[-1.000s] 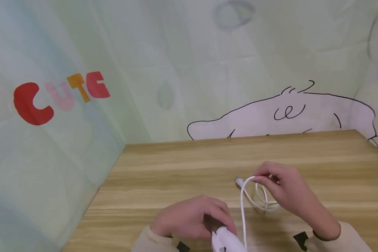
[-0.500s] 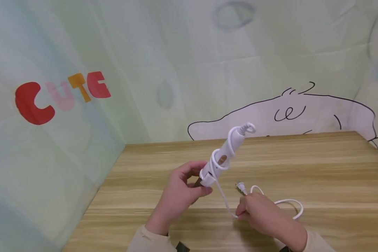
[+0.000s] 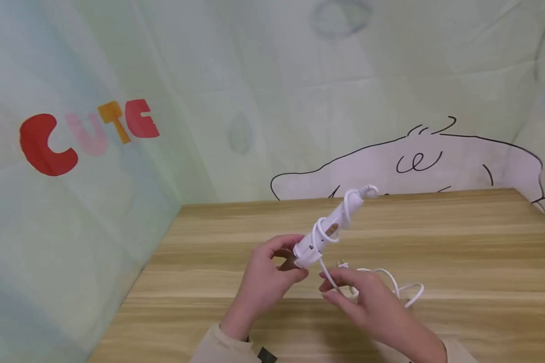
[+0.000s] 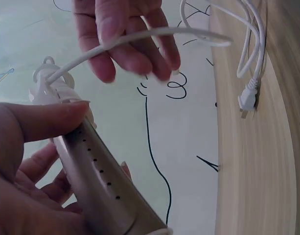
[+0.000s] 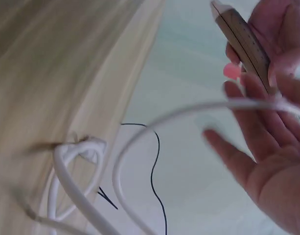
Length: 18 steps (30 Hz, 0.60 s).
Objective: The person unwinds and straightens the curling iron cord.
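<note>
My left hand (image 3: 264, 282) grips the brown barrel of a hair straightener (image 3: 308, 247), its white handle slanting up and away to the right. White power cord (image 3: 325, 272) loops around that handle. In the left wrist view the thumb presses on the brown barrel (image 4: 98, 171), which has a row of small dark holes. My right hand (image 3: 374, 305) pinches the cord close to the handle, between thumb and fingers. The right wrist view has this hand (image 5: 267, 156) with its other fingers spread and the cord running across them.
On the wooden table (image 3: 218, 242), the cord's loose loops (image 3: 411, 290) and its two-pronged plug (image 3: 342, 264) lie beyond and right of my right hand. Behind the table hangs a pale printed cloth (image 3: 236, 75) with a line drawing; coloured letters show at the left.
The straightener has been raised from the front edge and turned handle-up, with cord around its handle. My right hand has come left and lower with the cord, then slightly up toward the handle.
</note>
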{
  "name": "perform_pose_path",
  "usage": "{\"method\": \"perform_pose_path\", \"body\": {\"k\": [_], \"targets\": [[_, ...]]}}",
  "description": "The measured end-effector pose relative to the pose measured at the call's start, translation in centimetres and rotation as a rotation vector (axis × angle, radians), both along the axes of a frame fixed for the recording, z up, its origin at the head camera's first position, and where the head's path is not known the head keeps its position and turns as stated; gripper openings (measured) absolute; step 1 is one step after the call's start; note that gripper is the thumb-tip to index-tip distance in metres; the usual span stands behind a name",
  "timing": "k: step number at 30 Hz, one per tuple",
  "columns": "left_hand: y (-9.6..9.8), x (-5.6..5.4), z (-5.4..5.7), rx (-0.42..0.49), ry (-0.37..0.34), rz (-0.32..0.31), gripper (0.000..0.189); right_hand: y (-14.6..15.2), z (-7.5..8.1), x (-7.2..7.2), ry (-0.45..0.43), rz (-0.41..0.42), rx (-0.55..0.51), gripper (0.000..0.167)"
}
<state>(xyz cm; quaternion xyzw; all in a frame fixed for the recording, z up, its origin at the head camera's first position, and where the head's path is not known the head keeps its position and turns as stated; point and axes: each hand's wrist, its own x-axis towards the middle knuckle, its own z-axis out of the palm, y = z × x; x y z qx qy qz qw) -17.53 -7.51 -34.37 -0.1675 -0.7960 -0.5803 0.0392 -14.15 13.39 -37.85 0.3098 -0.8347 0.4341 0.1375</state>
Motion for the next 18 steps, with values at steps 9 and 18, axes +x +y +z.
{"method": "perform_pose_path", "body": {"k": [9,18], "targets": [[0.0,-0.3,-1.0,-0.3,0.198,0.167,0.05,0.5,0.7,0.3,-0.085,-0.044,0.006,0.012],[-0.1,-0.5,-1.4,-0.473,0.2,0.117,0.047,1.7,1.6,0.2,0.126,-0.107,0.168,0.021]]}}
